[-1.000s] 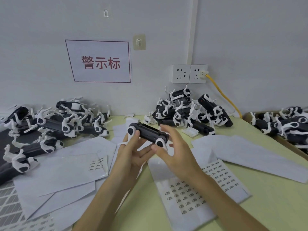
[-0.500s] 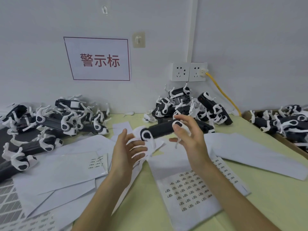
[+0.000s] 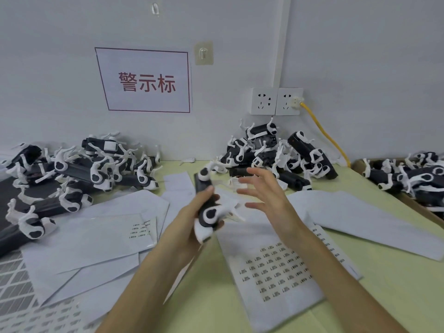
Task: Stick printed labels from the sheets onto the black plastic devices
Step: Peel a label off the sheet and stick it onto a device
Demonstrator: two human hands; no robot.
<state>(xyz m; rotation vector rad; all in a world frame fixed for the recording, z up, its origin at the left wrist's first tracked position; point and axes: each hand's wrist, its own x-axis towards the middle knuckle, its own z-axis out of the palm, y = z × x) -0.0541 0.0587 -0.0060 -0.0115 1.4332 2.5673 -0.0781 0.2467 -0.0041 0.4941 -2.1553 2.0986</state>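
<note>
One black plastic device (image 3: 201, 185) is pointing away, gripped by the left hand (image 3: 192, 219); spread, empty right hand (image 3: 271, 198) is hovering nearer the white label sheet (image 3: 276, 272).

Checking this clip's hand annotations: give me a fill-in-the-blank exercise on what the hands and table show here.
1. The left hand grips one black ___.
2. The right hand, fingers spread, holds ___.
3. The cable plugged into the wall is ___.
Missing: device; nothing; yellow.
</note>
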